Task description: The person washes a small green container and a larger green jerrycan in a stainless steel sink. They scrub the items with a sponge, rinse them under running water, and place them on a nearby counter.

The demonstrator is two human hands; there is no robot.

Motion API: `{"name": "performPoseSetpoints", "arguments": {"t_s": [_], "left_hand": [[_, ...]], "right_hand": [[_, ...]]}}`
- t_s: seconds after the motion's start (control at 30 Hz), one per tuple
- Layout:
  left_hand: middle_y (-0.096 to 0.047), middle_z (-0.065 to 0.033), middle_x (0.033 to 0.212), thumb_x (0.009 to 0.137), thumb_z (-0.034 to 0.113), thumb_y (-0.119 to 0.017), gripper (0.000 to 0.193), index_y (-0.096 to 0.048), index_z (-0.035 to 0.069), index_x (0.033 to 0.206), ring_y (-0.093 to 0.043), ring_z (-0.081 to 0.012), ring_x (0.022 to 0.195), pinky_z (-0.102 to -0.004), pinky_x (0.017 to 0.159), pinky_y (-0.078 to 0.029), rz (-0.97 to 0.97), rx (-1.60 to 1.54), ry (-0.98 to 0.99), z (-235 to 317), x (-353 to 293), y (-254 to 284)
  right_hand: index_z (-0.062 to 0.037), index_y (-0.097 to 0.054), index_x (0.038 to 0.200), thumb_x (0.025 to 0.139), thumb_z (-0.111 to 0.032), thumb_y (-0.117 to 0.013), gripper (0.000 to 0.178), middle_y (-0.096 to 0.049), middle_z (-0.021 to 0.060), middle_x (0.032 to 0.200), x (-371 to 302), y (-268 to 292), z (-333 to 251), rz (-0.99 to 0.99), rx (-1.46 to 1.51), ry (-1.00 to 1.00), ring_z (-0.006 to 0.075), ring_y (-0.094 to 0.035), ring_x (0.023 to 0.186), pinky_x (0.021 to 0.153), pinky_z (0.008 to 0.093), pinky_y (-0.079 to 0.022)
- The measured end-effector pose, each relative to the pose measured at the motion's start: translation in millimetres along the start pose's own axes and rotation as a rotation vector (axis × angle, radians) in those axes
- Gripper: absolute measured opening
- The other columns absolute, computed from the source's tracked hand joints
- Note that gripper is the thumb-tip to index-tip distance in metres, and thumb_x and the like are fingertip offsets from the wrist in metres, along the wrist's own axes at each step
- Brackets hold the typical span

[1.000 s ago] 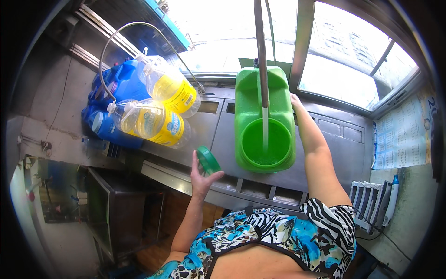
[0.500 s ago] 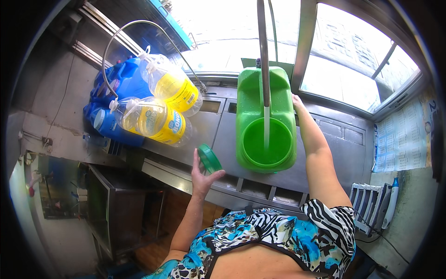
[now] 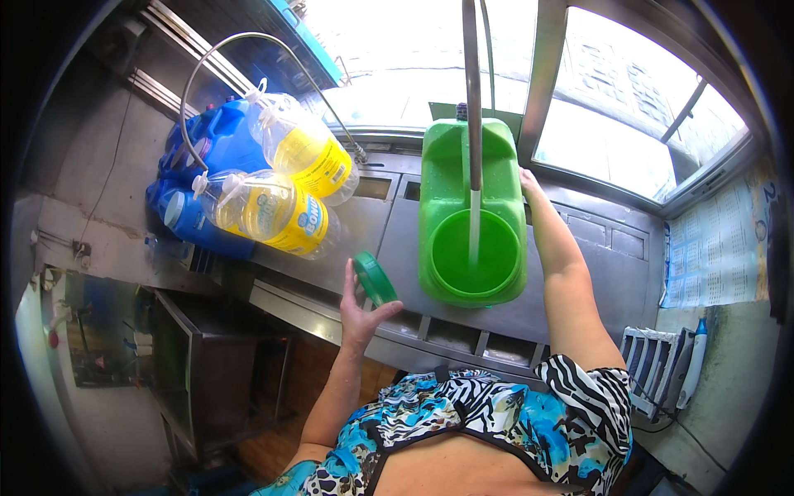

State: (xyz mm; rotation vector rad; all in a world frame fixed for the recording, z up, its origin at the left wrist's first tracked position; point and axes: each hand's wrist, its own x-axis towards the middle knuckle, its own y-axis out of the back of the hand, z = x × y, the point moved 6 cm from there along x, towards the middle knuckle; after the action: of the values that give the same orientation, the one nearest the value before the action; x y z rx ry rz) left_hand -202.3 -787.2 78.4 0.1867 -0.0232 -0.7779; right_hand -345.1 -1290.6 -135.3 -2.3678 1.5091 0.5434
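My left hand (image 3: 362,318) holds a round green screw lid (image 3: 375,279), its thumb and fingers around the rim. A large green plastic jug (image 3: 473,174) stands on the metal counter, its wide round mouth towards me. From a metal pipe (image 3: 474,99) a stream of water (image 3: 474,231) falls into that mouth. With the arm stretched forward, my right hand (image 3: 525,179) is at the far right side of the jug. Its fingers are mostly hidden there, so whether it grips the jug cannot be seen.
Clear bottles with yellow labels (image 3: 310,223) and blue canisters (image 3: 219,149) crowd the counter's left side. A thin curved metal tube (image 3: 240,37) arches over them. The steel counter (image 3: 389,223) has rectangular openings. Windows lie behind, and a white rack (image 3: 649,364) is at right.
Almost nothing differs. The lid in my left hand has tilted and shifted very slightly; water keeps running into the jug.
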Motion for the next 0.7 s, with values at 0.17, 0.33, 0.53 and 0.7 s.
{"name": "performPoseSetpoints", "arguments": {"t_s": [0.17,0.33,0.53,0.7], "left_hand": [[-0.047,-0.0238,0.139,0.060,0.020,-0.093,0.124,-0.016,0.000,0.155,-0.055,-0.0287,0.120,-0.0395,0.098,-0.050,-0.023,-0.028,0.011,10,1,-2],[-0.047,-0.0206,0.138,0.060,0.017,-0.090,0.121,-0.016,0.002,0.155,-0.055,-0.0268,0.119,-0.0386,0.099,-0.049,-0.083,-0.253,0.036,22,1,-8],[-0.051,-0.0157,0.134,0.061,0.027,-0.091,0.123,-0.017,0.001,0.155,-0.055,-0.0256,0.120,-0.0372,0.098,-0.049,-0.191,-0.385,-0.040,41,2,-15],[-0.054,-0.0149,0.129,0.059,0.038,-0.092,0.121,-0.025,-0.001,0.151,-0.055,-0.0249,0.120,-0.0362,0.097,-0.048,-0.246,-0.414,-0.097,60,-2,-23]], "right_hand": [[-0.0141,-0.033,0.153,0.093,-0.074,-0.032,0.085,-0.024,0.0101,0.162,1,1,-1,0.005,0.000,0.000,0.0314,-0.013,0.150,0.116,0.0598,-0.015],[-0.0142,-0.033,0.153,0.093,-0.074,-0.032,0.085,-0.024,0.0098,0.162,-2,3,-2,0.014,0.001,-0.003,0.0314,-0.013,0.150,0.116,0.0599,-0.014],[-0.0142,-0.032,0.153,0.093,-0.074,-0.032,0.085,-0.024,0.0096,0.162,-8,7,-2,0.024,0.001,-0.009,0.0313,-0.013,0.150,0.116,0.0600,-0.014],[-0.0143,-0.032,0.153,0.093,-0.074,-0.033,0.085,-0.024,0.0093,0.162,-11,8,-3,0.031,0.006,-0.013,0.0312,-0.013,0.150,0.116,0.0601,-0.014]]}}
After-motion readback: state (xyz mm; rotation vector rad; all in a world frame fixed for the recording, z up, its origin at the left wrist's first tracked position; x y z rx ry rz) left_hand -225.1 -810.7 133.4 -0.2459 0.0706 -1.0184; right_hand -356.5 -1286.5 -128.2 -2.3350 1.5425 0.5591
